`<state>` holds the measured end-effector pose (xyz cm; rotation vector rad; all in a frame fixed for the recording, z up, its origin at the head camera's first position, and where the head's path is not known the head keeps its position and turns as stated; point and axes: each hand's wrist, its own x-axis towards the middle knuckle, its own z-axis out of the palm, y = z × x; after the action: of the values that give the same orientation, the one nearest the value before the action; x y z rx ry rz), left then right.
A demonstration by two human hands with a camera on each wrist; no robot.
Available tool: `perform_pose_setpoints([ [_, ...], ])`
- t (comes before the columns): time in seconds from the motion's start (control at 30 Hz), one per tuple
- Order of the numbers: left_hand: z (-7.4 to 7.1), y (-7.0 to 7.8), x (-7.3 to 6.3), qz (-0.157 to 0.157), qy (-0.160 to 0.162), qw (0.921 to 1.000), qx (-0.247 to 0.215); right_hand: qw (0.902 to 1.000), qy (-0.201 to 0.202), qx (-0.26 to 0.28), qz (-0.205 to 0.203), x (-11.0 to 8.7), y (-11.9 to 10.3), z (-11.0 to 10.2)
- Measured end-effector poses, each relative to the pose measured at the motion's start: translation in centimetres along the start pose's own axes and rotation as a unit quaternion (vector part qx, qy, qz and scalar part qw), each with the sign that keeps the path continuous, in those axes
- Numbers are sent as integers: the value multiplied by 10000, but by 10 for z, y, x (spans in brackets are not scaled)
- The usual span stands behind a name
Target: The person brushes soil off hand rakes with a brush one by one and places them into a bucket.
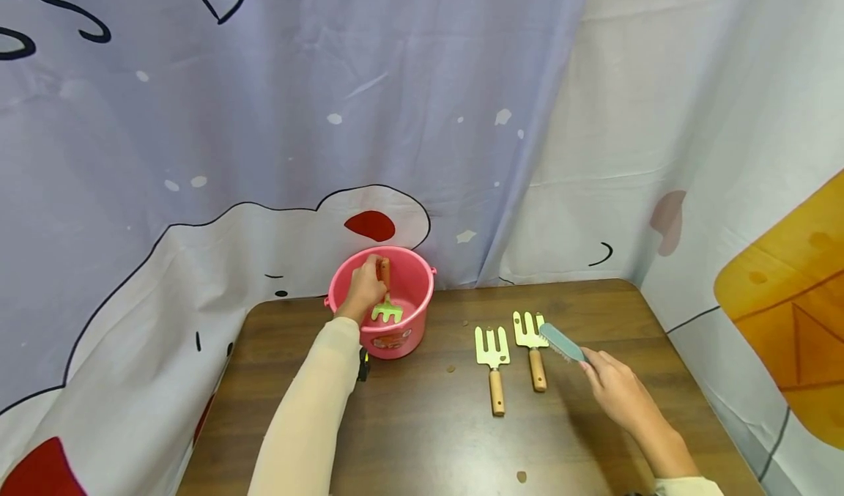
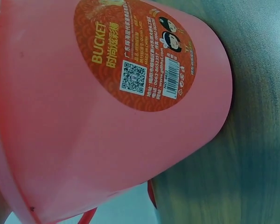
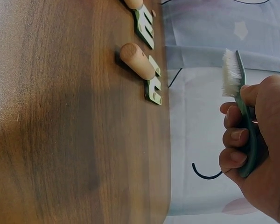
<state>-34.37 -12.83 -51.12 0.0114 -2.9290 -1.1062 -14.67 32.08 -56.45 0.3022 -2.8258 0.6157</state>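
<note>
At the table's far edge stands a pink bucket, its printed label filling much of the left wrist view. My left hand is inside the rim and grips the wooden handle of a small hand rake, whose green tines point down into the bucket. On the right, my right hand holds a green-blue brush above the table. White bristles show in the right wrist view. Two garden forks with wooden handles, one on the left and one on the right, lie between the hands.
The brown wooden table has several small brown specks, one of them a bit near the front. A printed curtain hangs behind the table and along its sides. Something small and black is at the left wrist.
</note>
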Motion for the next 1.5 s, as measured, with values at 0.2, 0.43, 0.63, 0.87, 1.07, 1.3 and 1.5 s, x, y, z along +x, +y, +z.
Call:
perform_pose_setpoints([
  [0.2,-5,3,-3,109,55,9999,-95,9999,106,15,-110,0,0,0],
  [0.43,-15,22,-32,981,881,9902,-470,9999,96,-3,-116,0,1,-3],
  [0.63,-15,40,-74,1928,1425,9695,-507,9996,206,-77,-184,2,2,-4],
  [0.87,-7,47,-108,2773,1602,9444,-744,9994,227,-77,-264,4,1,-3],
  [1.07,15,44,-129,3281,1855,9209,-994,9993,228,-57,-276,4,0,-2],
  [1.3,56,32,-150,3219,1527,9290,-1001,9992,267,-41,-300,2,0,1],
  [1.5,94,26,-159,2666,878,9554,-915,9997,90,67,-213,-2,0,4],
])
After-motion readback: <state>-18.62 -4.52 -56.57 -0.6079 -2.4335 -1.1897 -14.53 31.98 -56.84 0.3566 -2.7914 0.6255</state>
